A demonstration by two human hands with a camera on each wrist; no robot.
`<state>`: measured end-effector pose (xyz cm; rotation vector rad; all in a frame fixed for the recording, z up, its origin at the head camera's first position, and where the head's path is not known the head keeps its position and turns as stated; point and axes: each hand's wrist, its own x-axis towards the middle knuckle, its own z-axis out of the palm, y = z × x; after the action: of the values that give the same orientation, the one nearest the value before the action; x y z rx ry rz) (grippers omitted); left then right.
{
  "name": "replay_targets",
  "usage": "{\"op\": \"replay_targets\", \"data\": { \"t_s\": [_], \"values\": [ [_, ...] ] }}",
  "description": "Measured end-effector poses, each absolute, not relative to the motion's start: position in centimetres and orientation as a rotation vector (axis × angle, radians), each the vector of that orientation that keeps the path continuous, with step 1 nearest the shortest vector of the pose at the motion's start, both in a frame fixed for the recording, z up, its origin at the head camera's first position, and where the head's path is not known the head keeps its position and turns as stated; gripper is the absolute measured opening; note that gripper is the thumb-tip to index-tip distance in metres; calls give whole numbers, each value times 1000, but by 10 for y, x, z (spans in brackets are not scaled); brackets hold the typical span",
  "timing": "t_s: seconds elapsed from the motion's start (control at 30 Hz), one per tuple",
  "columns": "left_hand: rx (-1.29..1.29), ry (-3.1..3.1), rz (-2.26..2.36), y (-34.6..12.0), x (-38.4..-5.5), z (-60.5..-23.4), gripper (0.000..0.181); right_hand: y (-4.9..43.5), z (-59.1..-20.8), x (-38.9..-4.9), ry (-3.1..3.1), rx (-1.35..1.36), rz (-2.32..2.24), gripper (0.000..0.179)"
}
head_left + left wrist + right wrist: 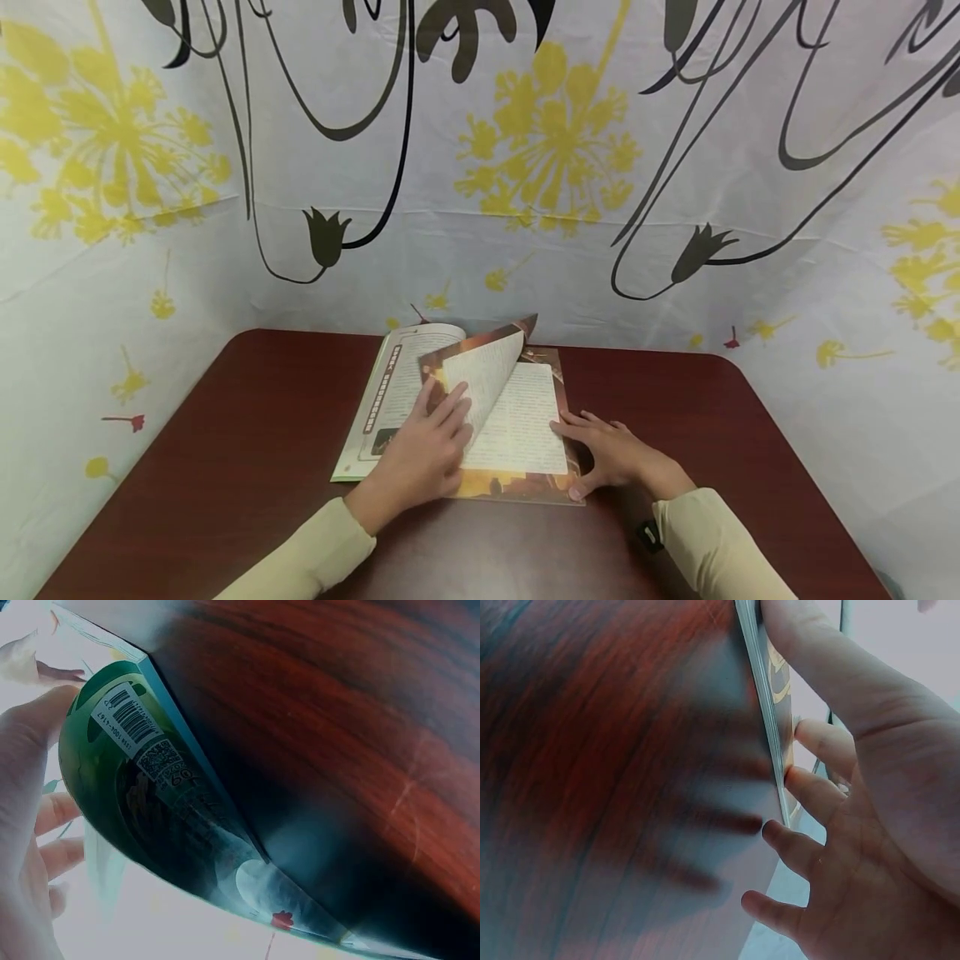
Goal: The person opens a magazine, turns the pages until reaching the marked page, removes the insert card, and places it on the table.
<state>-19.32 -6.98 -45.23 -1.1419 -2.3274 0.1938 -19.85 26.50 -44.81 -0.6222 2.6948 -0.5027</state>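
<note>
In head view, the magazine [528, 425] is spread on the bench [225, 433], pages' long axis pointing away, its raised page [483, 367] touched by the nearer, loosely extended left hand [423, 450]; left wrist, its cover [112, 787] is bowed up; right wrist, its edge [763, 705] is met by the splayed right hand [840, 825] (nothing gripped).

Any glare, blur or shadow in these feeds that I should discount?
Head: pale sheen on the table in front of the book, mostly too soft to read; left wrist: background beyond the left hand washed out white, table dark beside the book; right wrist: blurred, finger-shaped dark streaks beside the right hand, shadow or reflection unclear.
</note>
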Motion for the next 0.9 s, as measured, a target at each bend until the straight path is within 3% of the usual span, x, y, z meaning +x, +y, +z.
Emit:
{"op": "replay_targets", "data": {
  "t_s": [0.23, 0.57, 0.9],
  "values": [
    [-1132, -2350, 221, -71, -191, -452, 49, 264, -450, -199, 2683, -621, -512, 110],
    [-1121, -2407, 213, -74, -191, -456, 37, 264, -450, -200, 2691, -628, -490, 110],
    [-1053, -2548, 263, -77, -190, -457, 40, 264, -449, -199, 2705, -658, -484, 110]
  ]
}}
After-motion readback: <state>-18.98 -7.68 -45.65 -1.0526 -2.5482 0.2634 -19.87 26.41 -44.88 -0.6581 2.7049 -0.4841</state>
